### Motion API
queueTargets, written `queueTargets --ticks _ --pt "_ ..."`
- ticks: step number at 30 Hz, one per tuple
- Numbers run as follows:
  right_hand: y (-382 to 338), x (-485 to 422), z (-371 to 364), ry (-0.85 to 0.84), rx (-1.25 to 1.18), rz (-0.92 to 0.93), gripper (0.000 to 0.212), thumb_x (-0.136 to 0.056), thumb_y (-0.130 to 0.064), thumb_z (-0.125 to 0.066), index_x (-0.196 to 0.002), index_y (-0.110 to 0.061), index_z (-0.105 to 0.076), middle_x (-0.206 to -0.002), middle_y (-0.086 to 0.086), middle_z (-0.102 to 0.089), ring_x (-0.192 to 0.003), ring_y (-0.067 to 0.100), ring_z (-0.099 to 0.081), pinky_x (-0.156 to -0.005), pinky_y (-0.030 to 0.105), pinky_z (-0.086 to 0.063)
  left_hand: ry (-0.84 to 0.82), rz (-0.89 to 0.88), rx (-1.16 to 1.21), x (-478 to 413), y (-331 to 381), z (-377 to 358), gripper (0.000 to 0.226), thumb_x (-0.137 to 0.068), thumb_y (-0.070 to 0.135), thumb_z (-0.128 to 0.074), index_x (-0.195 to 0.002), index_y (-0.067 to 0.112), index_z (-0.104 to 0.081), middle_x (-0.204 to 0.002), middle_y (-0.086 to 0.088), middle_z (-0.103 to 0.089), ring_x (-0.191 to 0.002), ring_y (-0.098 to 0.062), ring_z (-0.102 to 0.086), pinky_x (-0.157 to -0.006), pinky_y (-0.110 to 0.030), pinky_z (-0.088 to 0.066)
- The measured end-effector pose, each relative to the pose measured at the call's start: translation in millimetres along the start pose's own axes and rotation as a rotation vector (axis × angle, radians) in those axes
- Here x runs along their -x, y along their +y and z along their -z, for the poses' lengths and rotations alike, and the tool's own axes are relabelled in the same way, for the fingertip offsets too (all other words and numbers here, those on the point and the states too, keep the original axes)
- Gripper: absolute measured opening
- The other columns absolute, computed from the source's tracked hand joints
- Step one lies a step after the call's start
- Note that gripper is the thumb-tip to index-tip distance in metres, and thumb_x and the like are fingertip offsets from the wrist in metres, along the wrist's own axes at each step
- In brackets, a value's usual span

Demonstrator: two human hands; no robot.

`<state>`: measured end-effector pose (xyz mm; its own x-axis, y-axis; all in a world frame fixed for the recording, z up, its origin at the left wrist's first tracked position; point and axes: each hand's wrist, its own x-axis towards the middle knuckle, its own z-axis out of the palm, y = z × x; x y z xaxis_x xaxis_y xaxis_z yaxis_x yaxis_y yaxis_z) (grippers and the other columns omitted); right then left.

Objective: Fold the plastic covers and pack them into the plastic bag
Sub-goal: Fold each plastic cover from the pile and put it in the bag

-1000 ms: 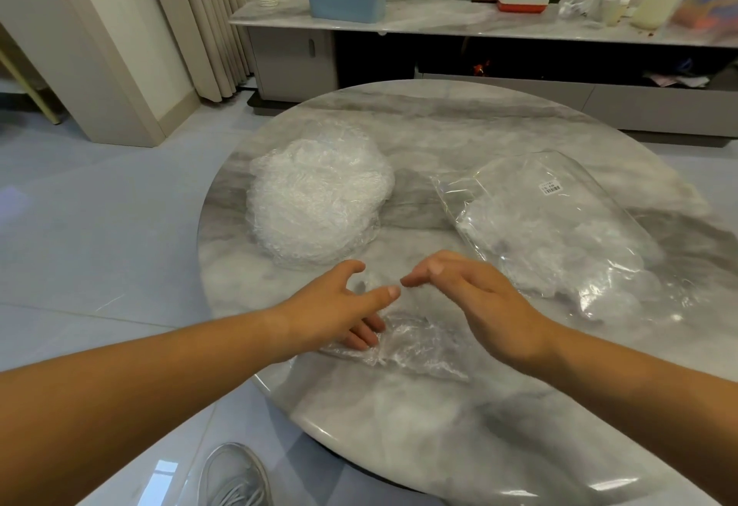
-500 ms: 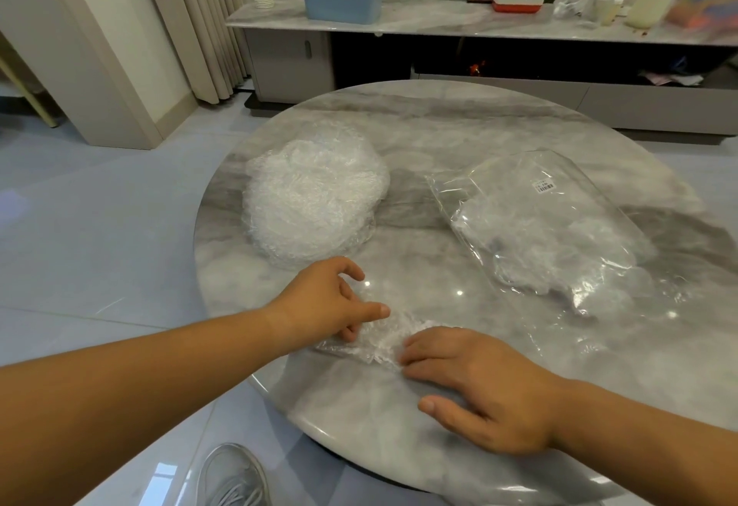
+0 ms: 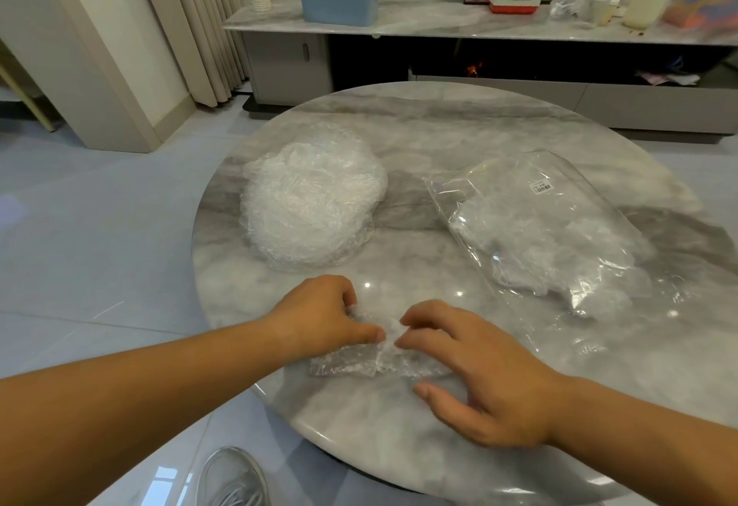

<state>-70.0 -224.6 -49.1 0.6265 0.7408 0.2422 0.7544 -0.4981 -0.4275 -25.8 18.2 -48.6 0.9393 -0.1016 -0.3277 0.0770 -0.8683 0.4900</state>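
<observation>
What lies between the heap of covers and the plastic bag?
Nothing but bare marble tabletop: the heap of covers and the plastic bag lie apart in the head view.

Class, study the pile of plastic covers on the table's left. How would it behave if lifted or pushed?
Probably light and floppy: the pile of plastic covers is thin, crinkled film. Lifted, perhaps only the top few come away; they look loosely stacked. Pushed, it may slide on the glossy table.
</observation>
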Motion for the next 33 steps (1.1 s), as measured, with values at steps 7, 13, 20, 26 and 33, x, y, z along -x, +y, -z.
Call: queueTargets --ticks 7,13,20,26,33 --pt "-3 -7 -9 -0.134 0.085 -0.095 0.038 -0.1 -0.046 -0.047 -0.126 -0.024 -0.062 -0.134 -0.006 -0.054 -0.121 0.012 -0.048 -0.104 0.034 -0.041 -0.039 -0.014 0.01 -2 -3 0 0.044 -0.068 0.051 -0.087 -0.072 0.017 -0.059 -0.067 0.006 -0.058 -0.061 -0.01 -0.053 -0.061 -0.026 -0.044" --pt "-1 -7 -12 -0.325 0.058 -0.067 0.049 -0.102 -0.05 -0.039 -0.14 -0.022 -0.054 -0.159 -0.006 -0.034 -0.129 0.011 -0.038 -0.113 0.023 -0.03 -0.124 0.046 0.029 -2 -4 15 0.041 -0.078 0.05 -0.08 -0.075 0.017 -0.056 -0.069 0.004 -0.058 -0.063 -0.01 -0.053 -0.06 -0.024 -0.044" --pt "-7 -12 -13 -0.403 0.148 -0.026 0.053 -0.104 -0.054 -0.033 -0.143 -0.023 -0.049 -0.162 -0.008 -0.033 -0.123 0.017 -0.04 -0.109 0.033 -0.036 -0.249 0.176 0.174 4 -1 21 0.044 -0.082 0.041 -0.081 -0.067 0.018 -0.045 -0.057 -0.002 -0.05 -0.051 -0.016 -0.049 -0.048 -0.024 -0.042" --pt "-7 -11 -14 -0.415 0.187 -0.024 0.055 -0.103 -0.056 -0.032 -0.147 -0.025 -0.043 -0.158 -0.012 -0.035 -0.12 0.018 -0.039 -0.107 0.037 -0.037 -0.38 0.285 0.761 16 14 27 0.024 -0.092 0.02 -0.074 -0.079 0.011 -0.056 -0.064 -0.007 -0.062 -0.055 -0.015 -0.064 -0.052 -0.026 -0.055" --pt "-11 -5 -10 -0.419 0.207 0.016 0.056 -0.102 -0.059 -0.03 -0.142 -0.025 -0.048 -0.135 -0.007 -0.049 -0.121 0.019 -0.039 -0.105 0.038 -0.037 -0.405 0.262 0.936 23 27 8 0.022 -0.099 0.022 -0.061 -0.107 0.002 -0.063 -0.078 -0.009 -0.064 -0.071 -0.021 -0.069 -0.065 -0.034 -0.06"
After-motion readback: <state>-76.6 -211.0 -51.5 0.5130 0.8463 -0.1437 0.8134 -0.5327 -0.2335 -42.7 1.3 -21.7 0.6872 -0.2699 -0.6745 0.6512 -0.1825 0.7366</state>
